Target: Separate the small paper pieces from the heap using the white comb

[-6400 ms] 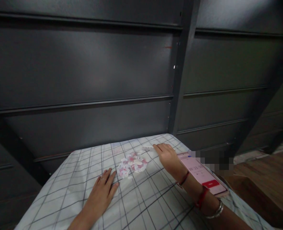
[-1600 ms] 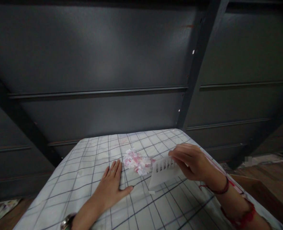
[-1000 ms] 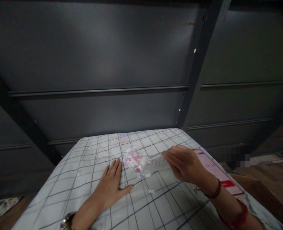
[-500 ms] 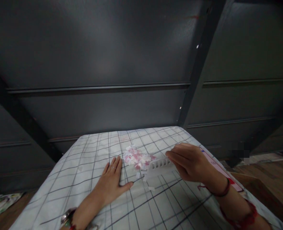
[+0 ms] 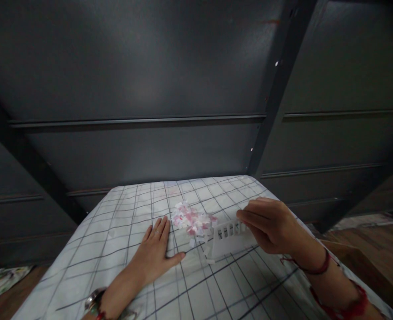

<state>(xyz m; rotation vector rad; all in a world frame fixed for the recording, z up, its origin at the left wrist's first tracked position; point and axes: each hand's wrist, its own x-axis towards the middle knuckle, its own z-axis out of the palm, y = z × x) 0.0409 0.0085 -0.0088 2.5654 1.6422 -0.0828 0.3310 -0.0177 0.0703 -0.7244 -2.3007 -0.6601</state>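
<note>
My left hand point(image 5: 154, 249) lies flat on the checked tablecloth, thumb spread from the fingers, just left of a heap of torn white and pink paper scraps point(image 5: 192, 221). In my right hand point(image 5: 271, 226) is a flat white plastic scraper point(image 5: 229, 242) with a row of slots along its upper edge. My fingers hide its right end. The scraper stands on edge to the right of the heap, its left end close to the scraps. A few loose bits of paper point(image 5: 210, 261) lie by its lower left corner.
The white checked tablecloth point(image 5: 183, 293) covers the table, whose far edge meets a dark grey metal panel wall point(image 5: 143, 151). A brown cardboard box point(image 5: 359, 262) stands low at the right. Something crumpled and colourful point(image 5: 3, 282) lies on the floor at the left.
My right hand and the scraper have shifted slightly right, and the scraper has turned to show more of its face. The pink card by my right forearm is now hidden. My left hand has stayed put.
</note>
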